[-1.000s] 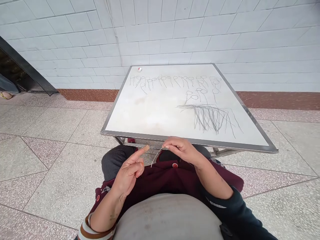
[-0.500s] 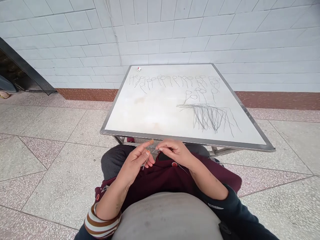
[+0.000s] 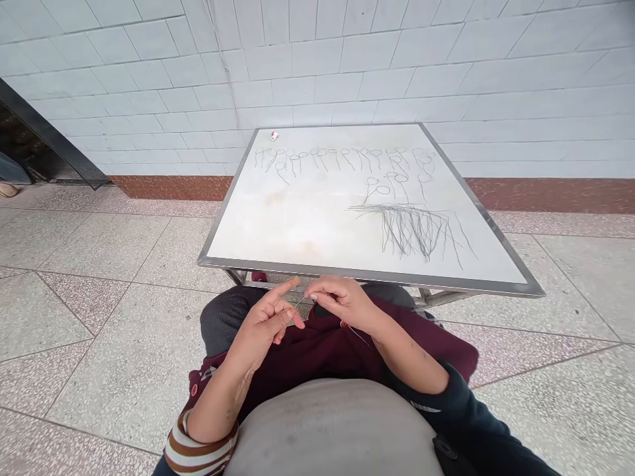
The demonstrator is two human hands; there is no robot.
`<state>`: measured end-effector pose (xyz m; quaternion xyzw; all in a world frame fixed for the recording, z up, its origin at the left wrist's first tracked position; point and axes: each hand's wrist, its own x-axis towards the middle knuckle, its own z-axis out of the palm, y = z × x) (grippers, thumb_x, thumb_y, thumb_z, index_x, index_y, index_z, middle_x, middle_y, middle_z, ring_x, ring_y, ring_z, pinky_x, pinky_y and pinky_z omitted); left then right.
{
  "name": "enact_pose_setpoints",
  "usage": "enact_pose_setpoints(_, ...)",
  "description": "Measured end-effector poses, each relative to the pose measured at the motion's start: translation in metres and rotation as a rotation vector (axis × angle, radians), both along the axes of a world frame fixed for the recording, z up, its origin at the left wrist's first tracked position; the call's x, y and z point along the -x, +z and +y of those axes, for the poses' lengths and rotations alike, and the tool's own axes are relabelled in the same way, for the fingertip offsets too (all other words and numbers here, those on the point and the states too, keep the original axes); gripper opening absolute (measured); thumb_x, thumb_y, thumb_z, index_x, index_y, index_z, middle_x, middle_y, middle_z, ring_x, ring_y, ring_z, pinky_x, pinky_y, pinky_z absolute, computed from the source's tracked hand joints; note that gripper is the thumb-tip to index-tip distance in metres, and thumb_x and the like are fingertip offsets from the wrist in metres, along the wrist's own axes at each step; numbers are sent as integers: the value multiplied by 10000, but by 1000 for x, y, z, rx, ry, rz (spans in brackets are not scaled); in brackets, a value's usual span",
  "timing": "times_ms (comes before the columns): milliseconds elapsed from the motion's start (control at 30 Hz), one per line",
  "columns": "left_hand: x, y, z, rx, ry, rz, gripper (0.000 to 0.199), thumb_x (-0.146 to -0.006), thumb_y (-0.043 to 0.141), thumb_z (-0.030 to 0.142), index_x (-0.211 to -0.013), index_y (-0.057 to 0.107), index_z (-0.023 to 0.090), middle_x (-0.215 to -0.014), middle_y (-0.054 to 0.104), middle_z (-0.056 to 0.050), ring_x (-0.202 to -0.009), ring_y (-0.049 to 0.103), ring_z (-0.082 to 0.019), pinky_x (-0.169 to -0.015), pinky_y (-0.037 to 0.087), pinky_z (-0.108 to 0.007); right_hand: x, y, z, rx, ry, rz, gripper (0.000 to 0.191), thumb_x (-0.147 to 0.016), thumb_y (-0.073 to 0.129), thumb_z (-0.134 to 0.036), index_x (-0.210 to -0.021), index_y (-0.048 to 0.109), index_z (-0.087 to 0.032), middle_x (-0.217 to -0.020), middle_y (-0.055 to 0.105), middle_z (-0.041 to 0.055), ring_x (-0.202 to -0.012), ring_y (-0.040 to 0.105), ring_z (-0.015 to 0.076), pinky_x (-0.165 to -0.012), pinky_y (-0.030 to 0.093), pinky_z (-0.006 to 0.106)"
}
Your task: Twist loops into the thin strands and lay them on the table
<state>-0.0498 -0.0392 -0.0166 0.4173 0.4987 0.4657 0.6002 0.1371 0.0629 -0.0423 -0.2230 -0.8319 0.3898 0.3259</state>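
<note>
Over my lap, just below the table's near edge, my left hand pinches a thin wire between thumb and fingers, its index finger stretched out. The wire runs across to my right hand, whose thumb and fingertips are closed on it. Its tail hangs below my right palm. On the white table, a pile of thin dark wires lies at the right. Behind the pile are several wires with looped ends, and a row of more looped wires stretches along the back.
A small white and red object sits at the table's back left corner. The grey metal rim borders the tabletop close to my hands. A tiled wall stands behind. At the far left, part of a person's foot shows near a dark opening.
The left thumb and fingers have shifted along the wire, and the short wire end that stuck out below them no longer shows. My right hand has moved slightly left.
</note>
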Motion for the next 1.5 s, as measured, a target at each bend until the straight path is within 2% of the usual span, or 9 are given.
enact_pose_setpoints(200,8,2,-8,0,-59,134,552,-893,564,345,-1422,433,254,-756,670,-16,-508,374,-84,-463,325,-202,-3,2,0,-61,75,-57,210,-958,483,-285,-949,688,-238,-885,719,32,-755,641,147,-679,457,257)
enact_pose_setpoints(433,22,-1,-17,11,-26,128,569,-892,569,340,-1432,420,234,-735,669,-16,-536,386,-91,-511,336,-216,-7,0,4,-23,27,-33,202,-953,491,-269,-928,686,-222,-876,712,39,-768,643,151,-698,471,264)
enact_pose_setpoints(567,41,0,-24,11,125,188,565,-887,572,331,-1420,431,204,-721,652,-1,-528,370,-84,-522,325,-217,-19,-1,15,13,-139,33,180,-940,507,-262,-921,678,-208,-866,701,49,-744,624,151,-675,472,265)
enact_pose_setpoints(700,41,10,-19,-27,270,293,565,-894,559,344,-1419,426,184,-763,649,-6,-643,472,-111,-628,398,-230,-19,2,13,-8,-106,23,170,-937,516,-252,-918,680,-215,-850,697,41,-727,620,143,-656,463,252)
enact_pose_setpoints(800,21,15,-6,-76,154,299,573,-883,576,345,-1414,427,190,-840,644,-18,-749,537,-133,-709,445,-258,-8,2,3,-45,-16,-15,178,-946,503,-237,-940,680,-221,-857,696,37,-736,624,138,-670,457,246)
enact_pose_setpoints(900,0,14,7,-128,40,245,568,-859,604,303,-1393,449,183,-784,598,8,-680,532,-119,-671,463,-259,2,1,-7,-77,22,-28,182,-952,493,-243,-941,673,-221,-824,684,30,-717,609,133,-662,444,241)
enact_pose_setpoints(1100,-8,13,10,-112,78,260,538,-853,570,235,-1377,464,179,-765,580,25,-537,500,-78,-531,444,-218,2,-3,-10,-45,0,-84,149,-916,562,-284,-1024,647,-227,-809,656,13,-598,529,107,-582,399,221)
enact_pose_setpoints(1233,-5,15,7,-82,48,285,569,-851,550,206,-1406,425,205,-847,618,11,-483,483,-56,-474,422,-200,1,-6,-9,-61,-8,-76,126,-910,560,-263,-984,651,-218,-805,653,15,-600,517,106,-589,391,222)
enact_pose_setpoints(1500,-7,14,3,-128,42,466,550,-885,517,198,-1415,419,308,-973,686,11,-494,489,-50,-539,458,-199,1,-1,-10,-20,-15,-83,174,-849,535,-129,-943,653,-214,-693,577,-21,-606,508,104,-598,384,212)
